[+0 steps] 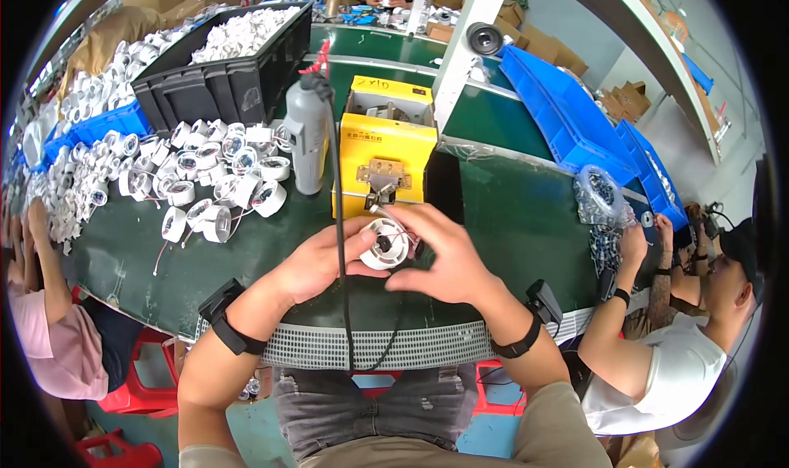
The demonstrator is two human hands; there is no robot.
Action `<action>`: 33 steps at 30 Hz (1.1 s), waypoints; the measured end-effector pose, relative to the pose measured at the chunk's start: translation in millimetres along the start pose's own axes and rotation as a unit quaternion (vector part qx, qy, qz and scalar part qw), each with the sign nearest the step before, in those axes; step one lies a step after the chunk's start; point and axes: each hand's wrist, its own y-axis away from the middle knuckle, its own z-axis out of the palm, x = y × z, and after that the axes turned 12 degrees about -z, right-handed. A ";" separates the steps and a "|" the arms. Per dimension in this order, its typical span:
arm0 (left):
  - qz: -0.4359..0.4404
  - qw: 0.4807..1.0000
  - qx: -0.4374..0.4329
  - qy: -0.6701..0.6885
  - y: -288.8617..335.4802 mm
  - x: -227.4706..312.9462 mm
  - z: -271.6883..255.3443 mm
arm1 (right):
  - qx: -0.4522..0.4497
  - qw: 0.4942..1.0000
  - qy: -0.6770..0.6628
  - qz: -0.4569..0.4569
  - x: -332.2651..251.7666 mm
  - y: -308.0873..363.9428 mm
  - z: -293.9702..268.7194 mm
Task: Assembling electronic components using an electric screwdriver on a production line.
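My left hand [322,258] is closed on a white round housing [384,257], thumb over its upper rim and fingers beneath. The housing is ring-shaped, with a dark middle and thin reddish wires [410,236] at its right side. My right hand [450,256] curves round that side, fingertips at the wires and upper edge, thumb near the lower edge. Just beyond stands a yellow machine [383,143] with a metal fixture [383,175] on its front. The housing is close to the machine's base. Part of the right fingers' grip is hidden.
Left of the machine is a grey cylindrical tool [307,143] with a black cable [339,246] running down past my left hand. Many white housings [215,165] lie at left, before a black bin [218,90]. Blue trays [567,123] are at right. Co-workers [657,361] sit on both sides.
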 end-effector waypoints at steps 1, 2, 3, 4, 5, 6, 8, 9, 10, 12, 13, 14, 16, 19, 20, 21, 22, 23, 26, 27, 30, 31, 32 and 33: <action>-0.003 1.000 0.006 0.003 1.0 1.2 0.8 | 0.017 0.987 -0.137 0.082 9.2 12.4 -0.1; -0.014 0.999 -0.006 0.033 2.2 2.7 2.0 | 0.038 0.980 -0.147 0.131 16.6 20.7 -0.3; -0.026 0.997 -0.019 0.063 2.8 2.7 1.8 | 0.051 0.953 -0.221 0.201 14.7 20.8 -4.0; -0.031 0.997 -0.016 0.067 2.7 1.7 0.8 | 0.064 0.915 -0.293 0.269 12.5 19.4 -8.0; -0.017 0.997 -0.020 0.075 2.4 0.6 0.0 | 0.079 0.901 -0.335 0.266 16.0 19.7 -9.4; -0.004 0.996 -0.023 0.081 2.6 0.4 -0.7 | 0.080 0.898 -0.339 0.268 17.0 19.5 -7.7; -0.021 0.993 -0.015 0.112 3.1 -0.4 -2.9 | 0.054 0.883 -0.388 0.259 15.5 17.8 -4.8; -0.010 0.997 -0.014 0.079 2.1 -1.4 -6.2 | 0.037 0.863 -0.418 0.282 13.2 15.1 -4.8; 0.000 0.999 -0.014 0.046 1.8 -2.1 -8.0 | 0.038 0.861 -0.421 0.282 12.8 14.2 -5.4; -0.013 0.998 0.002 0.056 2.5 -0.7 -4.6 | 0.013 0.862 -0.424 0.277 13.8 14.6 -7.3; 0.000 1.000 0.019 0.024 2.4 -0.7 -4.2 | 0.014 0.861 -0.426 0.277 15.5 15.7 -7.7; 0.013 0.999 0.035 -0.010 2.1 -0.7 -3.9 | 0.028 0.823 -0.486 0.293 17.4 16.6 -8.0; 0.018 0.999 0.036 -0.003 0.1 -0.7 -2.7 | 0.043 0.780 -0.544 0.308 19.2 18.6 -8.1; 0.008 0.998 0.044 -0.048 0.7 0.4 -1.9 | -0.010 0.815 -0.467 0.343 19.8 19.0 -5.7; 0.007 0.998 0.043 -0.049 0.8 0.2 -2.5 | -0.007 0.815 -0.467 0.343 18.7 18.4 -5.1; 0.012 0.997 0.046 -0.063 0.6 -0.8 -4.2 | -0.001 0.830 -0.447 0.335 18.0 17.4 -4.6; 0.018 0.996 0.048 -0.076 0.3 -2.1 -5.6 | 0.005 0.844 -0.426 0.326 16.7 16.4 -3.9; 0.017 0.996 0.048 -0.077 -0.2 -3.5 -6.8 | 0.006 0.843 -0.427 0.326 14.8 14.9 -2.4; 0.014 0.998 0.067 -0.005 -0.2 -5.1 -7.3 | 0.068 0.880 -0.367 0.294 12.9 12.6 3.1; 0.003 0.998 0.057 0.038 -0.4 -4.4 -5.9 | 0.079 0.886 -0.355 0.286 14.5 15.9 5.5; -0.015 0.996 0.062 0.067 -0.8 -3.9 -3.3 | 0.058 0.931 -0.265 0.244 15.5 19.3 8.9; -0.020 0.994 0.054 0.088 -1.2 -5.9 -4.4 | 0.023 0.961 -0.185 0.206 15.6 19.7 10.1; -0.025 0.993 0.046 0.109 -1.6 -6.9 -4.8 | 0.025 0.960 -0.185 0.207 16.4 20.7 12.3; -0.032 0.990 0.044 0.127 -2.6 -5.6 -2.0 | 0.050 0.958 -0.190 0.209 17.8 22.3 14.5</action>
